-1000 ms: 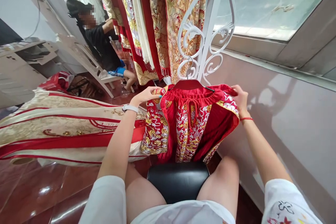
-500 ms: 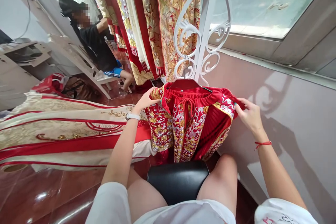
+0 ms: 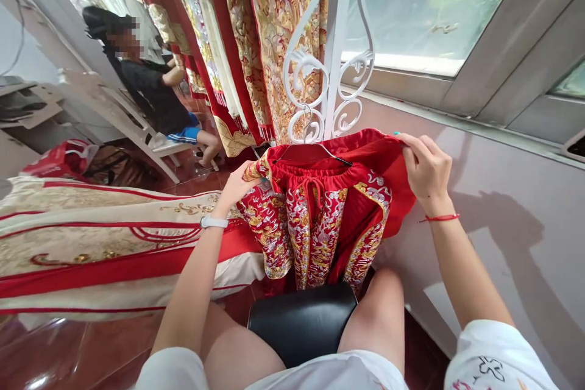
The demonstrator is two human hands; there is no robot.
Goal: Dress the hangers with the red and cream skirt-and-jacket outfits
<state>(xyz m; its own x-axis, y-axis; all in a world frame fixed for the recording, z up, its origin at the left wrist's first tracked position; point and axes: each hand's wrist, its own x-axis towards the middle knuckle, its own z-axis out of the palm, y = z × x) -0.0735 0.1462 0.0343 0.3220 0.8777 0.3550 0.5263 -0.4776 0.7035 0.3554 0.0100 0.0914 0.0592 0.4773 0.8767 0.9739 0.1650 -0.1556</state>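
Observation:
In front of me a red embroidered skirt (image 3: 322, 210) hangs from a hanger (image 3: 336, 156), with a gathered waist and a tied red cord (image 3: 311, 187). Gold and silver embroidery covers its panels. My left hand (image 3: 240, 183) is closed on the embroidered edge at the left shoulder of the hanger. At the right, my right hand (image 3: 428, 167) pinches the top edge of plain red cloth (image 3: 397, 180), pulled out sideways and stretched from behind the skirt's waist. Whether this cloth belongs to the skirt or to another piece behind it, I cannot tell.
The hanger's hook hangs on a white scrollwork metal stand (image 3: 336, 42). Embroidered gowns (image 3: 278, 24) hang behind. A long cream-and-red gown (image 3: 114, 244) lies spread at the left. A black bag (image 3: 304, 320) rests on my lap. Another person (image 3: 150, 85) sits at the back left.
My right hand has risen and drawn the red cloth up and outward, so more plain red shows. My left hand keeps its hold. The view has shifted slightly to the right.

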